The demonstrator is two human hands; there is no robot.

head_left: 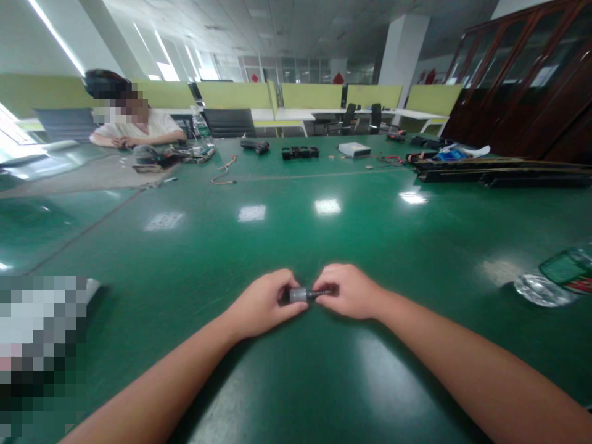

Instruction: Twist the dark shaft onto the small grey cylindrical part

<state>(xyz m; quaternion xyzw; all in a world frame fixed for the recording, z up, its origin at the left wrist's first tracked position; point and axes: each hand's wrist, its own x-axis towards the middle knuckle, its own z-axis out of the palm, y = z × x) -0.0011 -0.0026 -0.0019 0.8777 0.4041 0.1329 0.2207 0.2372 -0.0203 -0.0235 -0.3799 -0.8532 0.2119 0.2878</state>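
Just above the green tabletop point(277, 246), both hands meet at a small grey cylindrical part point(298, 295) with a narrow dark shaft on its right side. My left hand point(266, 302) wraps thumb and fingers around the grey body. The dark shaft point(319, 293) is pinched between the thumb and fingers of my right hand point(349, 293). Fingers cover part of the piece, so its exact kind cannot be made out. The cylinder lies sideways, its axis running left to right.
A clear plastic bottle point(562, 277) lies at the right. A blurred-out box-like object point(41, 327) sits at the left edge. Farther back are a power drill point(255, 146), a black slotted part point(300, 152), a white box point(354, 149) and dark long bars point(499, 169). Another person point(134, 117) sits at the far left.
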